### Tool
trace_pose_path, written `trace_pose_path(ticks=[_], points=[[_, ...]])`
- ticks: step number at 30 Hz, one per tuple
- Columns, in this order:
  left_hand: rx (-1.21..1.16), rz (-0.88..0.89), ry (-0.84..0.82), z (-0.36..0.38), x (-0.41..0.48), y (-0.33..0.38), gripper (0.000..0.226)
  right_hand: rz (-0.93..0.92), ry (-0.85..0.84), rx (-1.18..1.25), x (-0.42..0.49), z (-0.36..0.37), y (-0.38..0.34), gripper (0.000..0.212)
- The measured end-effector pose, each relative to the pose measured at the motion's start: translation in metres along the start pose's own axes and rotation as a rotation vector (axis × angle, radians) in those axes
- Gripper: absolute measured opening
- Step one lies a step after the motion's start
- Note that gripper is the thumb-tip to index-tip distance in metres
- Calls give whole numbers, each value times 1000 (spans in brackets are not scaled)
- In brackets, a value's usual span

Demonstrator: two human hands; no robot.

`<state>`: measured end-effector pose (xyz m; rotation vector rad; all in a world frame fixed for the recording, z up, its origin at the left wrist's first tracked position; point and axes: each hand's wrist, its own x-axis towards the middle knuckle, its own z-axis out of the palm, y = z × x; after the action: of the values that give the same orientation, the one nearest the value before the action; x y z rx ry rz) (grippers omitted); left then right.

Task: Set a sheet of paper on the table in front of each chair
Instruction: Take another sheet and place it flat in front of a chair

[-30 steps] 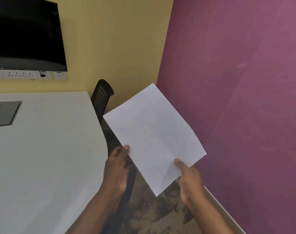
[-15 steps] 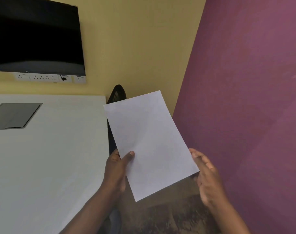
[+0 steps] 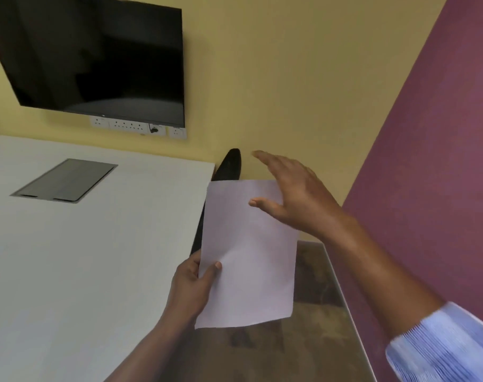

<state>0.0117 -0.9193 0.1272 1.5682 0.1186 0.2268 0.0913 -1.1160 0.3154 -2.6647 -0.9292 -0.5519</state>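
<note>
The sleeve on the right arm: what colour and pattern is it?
The sleeve is light blue with fine stripes, seen in the head view.

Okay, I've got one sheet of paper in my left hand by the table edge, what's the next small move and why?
Probably swing the left hand leftward and lay the sheet of paper on the table in front of the black chair. The sheet hangs off the table's edge, pinched only by that hand; the right hand is open above it, gripping nothing.
</note>
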Motion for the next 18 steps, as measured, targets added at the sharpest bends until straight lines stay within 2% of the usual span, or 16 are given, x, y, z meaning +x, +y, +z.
trace_pose_path(ticks=[2,6,7,13,16,18], points=[[45,14,39,4,17,-3,25,-12,-142,21,40,5,13,74],[104,29,126,-2,60,-12,28,-63,-311,174,109,33,35,18],[130,31,148,-6,72,-15,29,-86,-330,200,125,44,41,10],[268,-1,269,-58,172,-43,27,-112,-380,363,230,128,77,6],[283,-53,414,-98,241,-68,52,-58,-372,480,295,180,98,6],[174,-118,554,-125,289,-86,63,9,-366,578,342,216,111,7]])
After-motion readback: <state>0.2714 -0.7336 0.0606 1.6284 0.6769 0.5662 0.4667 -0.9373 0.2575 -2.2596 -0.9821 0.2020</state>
